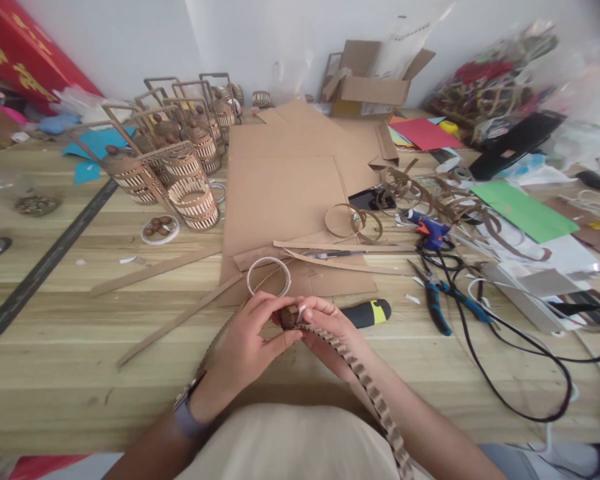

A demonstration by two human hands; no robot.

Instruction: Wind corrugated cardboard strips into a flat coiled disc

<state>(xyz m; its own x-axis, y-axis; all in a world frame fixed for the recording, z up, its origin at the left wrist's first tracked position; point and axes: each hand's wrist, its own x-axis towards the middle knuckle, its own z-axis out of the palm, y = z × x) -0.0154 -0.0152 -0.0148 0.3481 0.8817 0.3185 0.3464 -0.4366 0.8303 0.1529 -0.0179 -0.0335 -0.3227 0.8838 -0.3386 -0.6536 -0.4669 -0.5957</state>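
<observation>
Both the left hand (245,339) and right hand (334,328) seemed to pinch a small, half-hidden roll (289,318); its bumpy strip (366,379) hung loose, so a slip could unwind it.

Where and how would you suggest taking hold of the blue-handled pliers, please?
I'd grip the pliers around both handles, right hand coming from the near side: the handles spread toward the wearer, while the narrow jaws point away. Mind the black cable crossing one handle.
</observation>
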